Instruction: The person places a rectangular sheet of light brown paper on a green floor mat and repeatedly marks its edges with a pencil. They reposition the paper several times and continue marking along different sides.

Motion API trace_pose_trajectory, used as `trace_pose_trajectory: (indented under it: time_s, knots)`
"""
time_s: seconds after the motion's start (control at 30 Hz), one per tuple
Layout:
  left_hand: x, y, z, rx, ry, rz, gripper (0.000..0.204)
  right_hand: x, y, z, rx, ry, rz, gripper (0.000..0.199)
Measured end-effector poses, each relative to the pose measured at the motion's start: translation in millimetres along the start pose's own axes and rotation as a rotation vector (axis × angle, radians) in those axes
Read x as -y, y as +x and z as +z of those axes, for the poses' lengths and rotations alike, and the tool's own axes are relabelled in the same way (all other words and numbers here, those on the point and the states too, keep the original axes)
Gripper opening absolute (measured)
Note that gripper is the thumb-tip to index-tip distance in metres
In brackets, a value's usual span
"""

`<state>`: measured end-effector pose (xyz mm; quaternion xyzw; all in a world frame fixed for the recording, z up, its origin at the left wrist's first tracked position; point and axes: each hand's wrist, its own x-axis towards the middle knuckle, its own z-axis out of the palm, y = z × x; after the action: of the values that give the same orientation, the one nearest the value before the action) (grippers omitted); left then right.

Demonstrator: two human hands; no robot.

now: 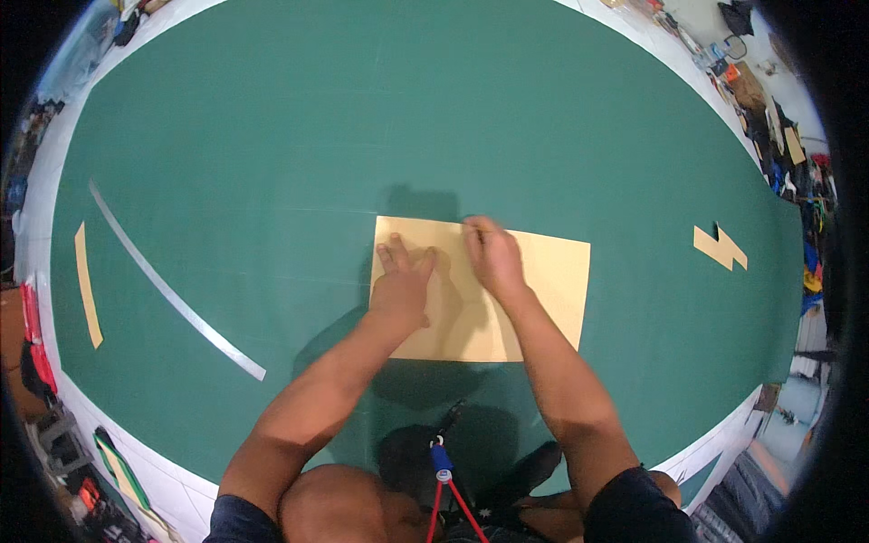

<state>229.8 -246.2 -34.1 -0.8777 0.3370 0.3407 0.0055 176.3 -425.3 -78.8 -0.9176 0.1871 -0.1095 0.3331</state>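
Note:
A large tan sheet (552,299), perhaps thin card, lies on a green mat (272,109) in front of me. A faint upright line, maybe a crease, runs down it between my hands. My left hand (401,288) presses flat on the sheet's left part, fingers spread. At the sheet's far edge, my right hand (496,261) is closed, its fingertips pinched together right at the edge. Whatever those fingers hold, if anything, is too small or hidden to make out.
A long metal ruler (172,294) lies on the mat at left, beside a narrow tan strip (88,285). A zigzag tan piece (720,247) lies at far right. A red and blue lanyard (442,460) hangs before me. Assorted clutter lines the right rim.

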Motion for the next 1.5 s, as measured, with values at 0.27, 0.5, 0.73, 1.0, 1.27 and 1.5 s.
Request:
trace_pose_trajectory:
  time_s: [0.27,0.5,0.73,1.0,1.27,1.5]
  knots:
    - [-4,6,0,0.005,0.020,-0.026,0.134,-10,3,-2,-0.006,0.068,0.053,0.024]
    - [-3,3,1,-0.022,0.018,-0.046,0.133,-77,-16,-78,-0.148,0.044,0.312,0.027]
    - [-10,4,-8,0.030,0.062,-0.031,0.134,-93,-18,-83,-0.101,0.049,0.306,0.027]
    - [-5,2,-4,0.007,0.067,-0.033,0.137,-141,-29,-109,-0.235,0.031,0.405,0.027]
    - [-9,1,-9,0.034,0.093,-0.058,0.136,-188,-34,-125,-0.354,0.228,0.552,0.029]
    - [-12,2,-11,0.041,0.118,-0.067,0.137,-183,-37,-124,-0.381,0.237,0.567,0.026]
